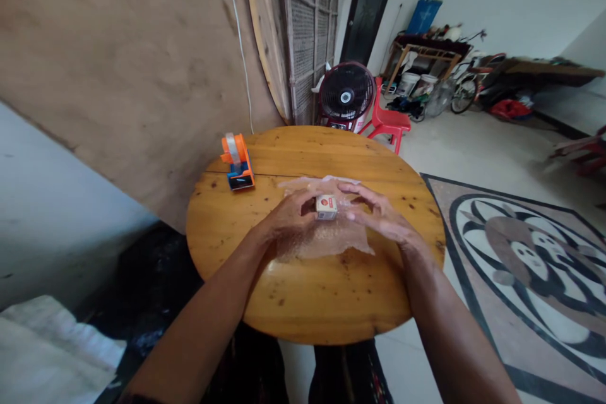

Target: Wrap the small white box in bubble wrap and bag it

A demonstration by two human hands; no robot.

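A small white box with red print (326,207) rests on a sheet of clear bubble wrap (326,241) spread over the round wooden table (322,309). My left hand (292,211) is at the box's left end, its thumb and fingers curled in against the box's edges. On the other side, my right hand (379,211) is held apart from the box, with thumb and fingers spread over the wrap's right part. An orange and blue tape dispenser (239,163) with a roll of clear tape stands at the table's back left.
A brown board wall (142,63) runs close along the table's left. Behind the table are a fan (346,93) and a red plastic chair (391,118). A panda design (534,252) covers the floor at right. A bicycle (466,89) stands farther back.
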